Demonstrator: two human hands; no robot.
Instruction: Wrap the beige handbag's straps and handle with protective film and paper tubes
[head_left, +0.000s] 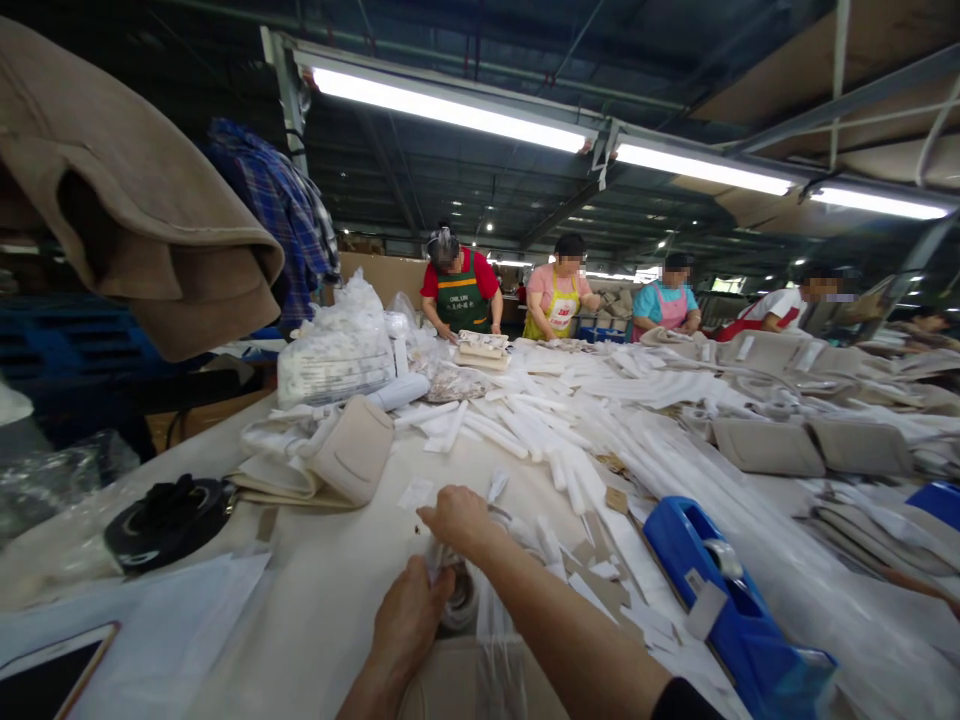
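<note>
In front of me, my left hand (pixel 409 615) has its fingers closed at the side of a pale roll-shaped bundle (pixel 463 600) with brown markings and what looks like clear plastic about it. My right hand (pixel 459 522) reaches across just above, fingers bent and pinched together; what they hold is hidden or too small to name. Under the bundle, close to my body, lies a beige padded piece (pixel 442 680) with translucent white strips (pixel 499 620) over it. Fingertips of both hands are near each other at the bundle's upper left.
A blue tape dispenser (pixel 739 610) stands at right, a black round object (pixel 169 525) at left, and a phone (pixel 56 675) at lower left. Folded beige covers (pixel 349 455) and white strips (pixel 517 425) cover the table. Several co-workers (pixel 461 290) stand across it.
</note>
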